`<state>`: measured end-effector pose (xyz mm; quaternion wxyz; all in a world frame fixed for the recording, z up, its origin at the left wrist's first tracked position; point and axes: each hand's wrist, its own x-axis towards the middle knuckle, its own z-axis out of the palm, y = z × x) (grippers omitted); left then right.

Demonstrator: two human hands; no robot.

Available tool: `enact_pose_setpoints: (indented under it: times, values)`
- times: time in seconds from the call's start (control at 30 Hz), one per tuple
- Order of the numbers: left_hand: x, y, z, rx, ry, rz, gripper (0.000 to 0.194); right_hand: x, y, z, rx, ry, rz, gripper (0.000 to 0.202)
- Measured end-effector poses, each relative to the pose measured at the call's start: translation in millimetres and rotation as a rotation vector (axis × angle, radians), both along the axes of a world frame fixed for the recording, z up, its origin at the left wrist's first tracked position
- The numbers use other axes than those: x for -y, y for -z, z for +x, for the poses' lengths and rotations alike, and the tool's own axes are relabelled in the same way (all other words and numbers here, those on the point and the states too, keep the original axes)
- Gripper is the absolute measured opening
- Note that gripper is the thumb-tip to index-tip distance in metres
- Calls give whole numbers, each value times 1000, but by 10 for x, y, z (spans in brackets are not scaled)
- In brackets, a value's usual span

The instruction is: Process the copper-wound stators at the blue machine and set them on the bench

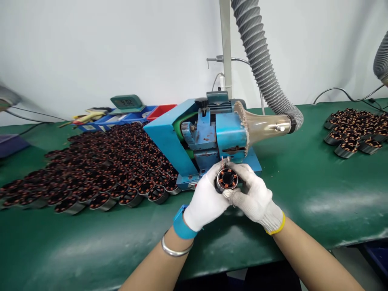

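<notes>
Both hands wear white gloves and hold one round metal stator [227, 179] with copper windings inside its ring. My left hand [207, 198] wraps the ring's left side. On the right side, the fingers of my right hand [253, 192] grip the ring at its top and lower edge. A thin wire end sticks up above the ring, near my fingertips. Just behind the hands stands a blue machine [232, 131], its opening close to the fingertips.
Many similar stators [106, 161] cover the table's left side, and a smaller group [357, 129] lies at the right. A clear funnel [266, 128] joins the machine to a grey hose [257, 48]. Behind the left group are blue bins, a red bin [160, 112] and a clock [126, 102].
</notes>
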<state>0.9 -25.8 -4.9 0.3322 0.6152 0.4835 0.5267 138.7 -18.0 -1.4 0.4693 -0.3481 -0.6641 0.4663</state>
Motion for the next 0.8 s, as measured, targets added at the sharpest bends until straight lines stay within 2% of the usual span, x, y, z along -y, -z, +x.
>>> enact_pose_setpoints:
  times: [0.1,0.2,0.33,0.47,0.57,0.67,0.8]
  values:
    - [-10,45,32,94,-74,-56,59,-13,66,-51,-168,50,-142,60]
    - [-7,115,102,144,-191,-58,56,-31,155,-81,-191,65,-149,56]
    - [10,162,150,151,-119,-54,63,-65,191,-61,-189,88,-75,41]
    - [-10,157,119,203,-68,-73,57,-78,119,-12,-151,134,34,30]
    - [-35,145,63,96,-115,-40,55,-88,55,38,-51,201,22,26]
    - [-41,134,5,-79,-161,43,49,-144,12,112,29,218,-117,30]
    - [-30,142,-32,-217,-73,141,44,-242,-47,240,-114,282,-248,38]
